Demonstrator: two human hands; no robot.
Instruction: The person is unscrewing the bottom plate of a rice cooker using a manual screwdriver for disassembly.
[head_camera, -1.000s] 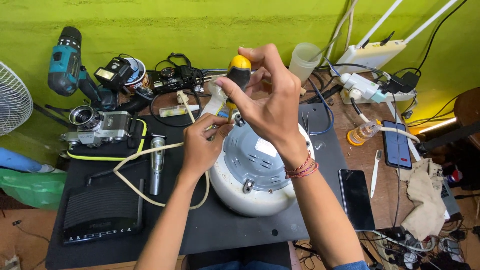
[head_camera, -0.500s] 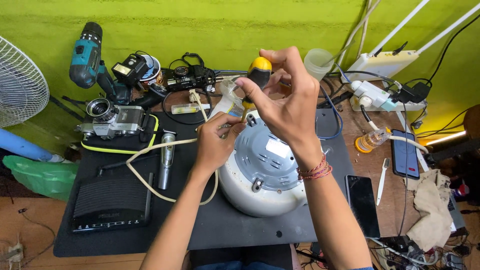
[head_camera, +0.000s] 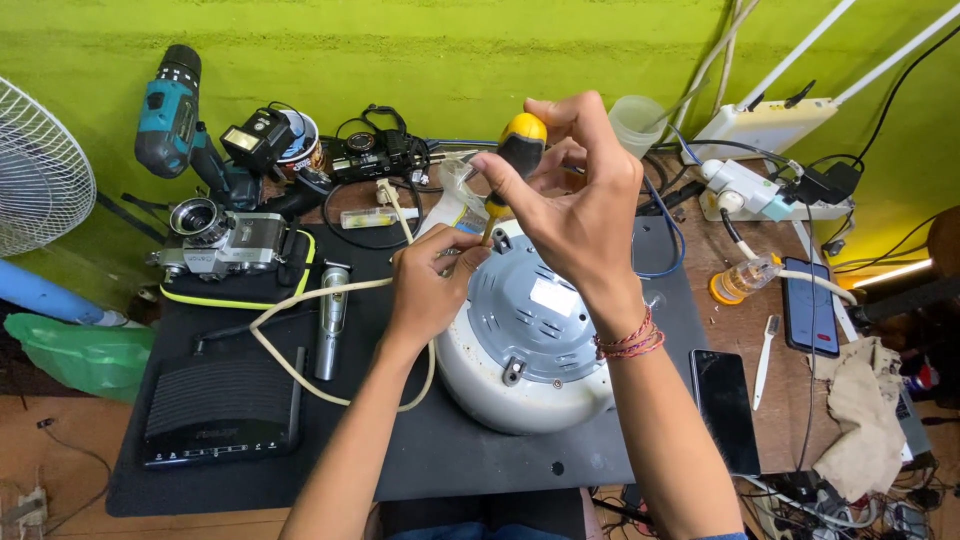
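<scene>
A white round cooker (head_camera: 520, 385) lies upside down on the black mat (head_camera: 430, 450), its grey base plate (head_camera: 535, 320) facing up. My right hand (head_camera: 575, 210) grips a screwdriver with a yellow and black handle (head_camera: 520, 150), held upright with its tip at the far left edge of the base plate. My left hand (head_camera: 430, 285) rests against the cooker's left rim beside the screwdriver shaft, fingers curled there. The cooker's cream power cord (head_camera: 300, 350) loops across the mat to the left.
A black router (head_camera: 220, 410), a silver cylinder (head_camera: 330, 315), an old camera (head_camera: 225, 240) and a teal drill (head_camera: 170, 115) sit left. A fan (head_camera: 35, 170) stands at far left. Two phones (head_camera: 725, 405), a small bottle (head_camera: 745, 275), a cloth (head_camera: 870, 415) and a power strip (head_camera: 755, 190) lie right.
The view has shifted slightly and closed in. My hands and the screwdriver stay at the cooker's far edge, with my right fingers shifting on the handle.
</scene>
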